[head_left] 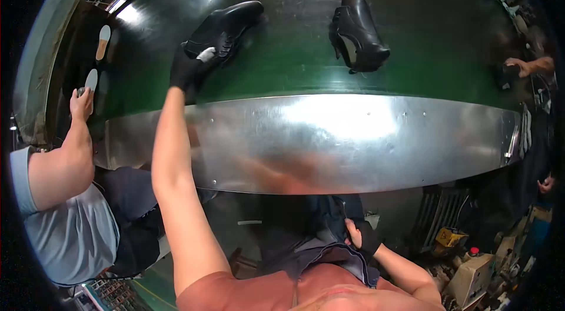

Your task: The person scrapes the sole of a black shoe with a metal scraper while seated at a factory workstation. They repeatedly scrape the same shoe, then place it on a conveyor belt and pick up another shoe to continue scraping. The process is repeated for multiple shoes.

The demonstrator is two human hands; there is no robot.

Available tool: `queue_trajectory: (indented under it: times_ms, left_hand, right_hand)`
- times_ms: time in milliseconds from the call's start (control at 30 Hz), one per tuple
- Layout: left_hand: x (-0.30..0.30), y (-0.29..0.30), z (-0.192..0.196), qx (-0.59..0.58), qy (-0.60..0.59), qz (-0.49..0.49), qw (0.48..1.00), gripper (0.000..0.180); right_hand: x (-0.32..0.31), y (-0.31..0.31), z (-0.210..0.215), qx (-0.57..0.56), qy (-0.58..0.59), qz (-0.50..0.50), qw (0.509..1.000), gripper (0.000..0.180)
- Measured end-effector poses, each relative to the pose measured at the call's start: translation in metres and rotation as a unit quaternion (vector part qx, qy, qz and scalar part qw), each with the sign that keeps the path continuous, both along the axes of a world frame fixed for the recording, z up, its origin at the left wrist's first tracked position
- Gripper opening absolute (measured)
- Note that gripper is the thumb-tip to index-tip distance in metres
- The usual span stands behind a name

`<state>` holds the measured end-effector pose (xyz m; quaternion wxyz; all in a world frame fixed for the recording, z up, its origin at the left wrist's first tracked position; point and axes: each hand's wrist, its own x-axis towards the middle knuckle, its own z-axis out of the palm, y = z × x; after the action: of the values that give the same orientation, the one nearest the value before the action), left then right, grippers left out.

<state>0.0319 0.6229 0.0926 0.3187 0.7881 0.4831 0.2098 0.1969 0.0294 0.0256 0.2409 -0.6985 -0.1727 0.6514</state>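
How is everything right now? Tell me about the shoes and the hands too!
Left black shoe, seems on its side, toe pointing right and away
Right black shoe, seems on its side, opening facing left
Left hand, gloved, on the left black shoe
Right hand, held low, curled, grip unclear
Upper insole, loose, outside any shoe
Metal strip, shiny

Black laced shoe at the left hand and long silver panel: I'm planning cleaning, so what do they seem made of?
The black laced shoe looks like smooth, semi-gloss leather, possibly synthetic: soft highlights on an even surface. The long silver panel looks like polished sheet metal, perhaps steel: bright, smeared reflections and rivet-like dots.
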Motion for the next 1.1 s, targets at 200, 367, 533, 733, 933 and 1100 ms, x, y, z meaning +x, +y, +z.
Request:
queue_trajectory:
  times_ms: [200, 367, 533, 733, 933, 1100]
  left_hand:
    - [0.049, -0.115, -0.021, -0.004, -0.075, -0.116, 0.99, 0.067]
    - [0.062, -0.079, 0.001, 0.387, 0.188, -0.057, 0.901, 0.065]
    - [0.078, -0.074, 0.007, 0.052, 0.244, -0.061, 0.967, 0.047]
    - [0.053, -0.253, 0.056, -0.487, -0.412, -0.007, 0.77, 0.035]
    - [-0.08, -0.38, -0.008, -0.42, -0.486, -0.164, 0.748, 0.02]
    - [-0.142, -0.513, -0.098, -0.385, -0.329, -0.211, 0.836, 0.048]
  right_hand:
    - [-0.002, -0.003, -0.016, -0.028, 0.018, -0.031, 0.999, 0.059]
    - [-0.009, -0.019, -0.014, -0.008, 0.023, -0.031, 0.999, 0.057]
    - [-0.024, -0.042, -0.025, 0.023, 0.028, -0.039, 0.999, 0.049]
    - [-0.031, -0.058, -0.009, 0.082, -0.019, -0.07, 0.994, 0.051]
    - [-0.047, -0.089, 0.03, 0.118, -0.053, -0.082, 0.988, 0.042]
    - [-0.052, -0.087, 0.058, 0.254, -0.105, -0.06, 0.96, 0.031]
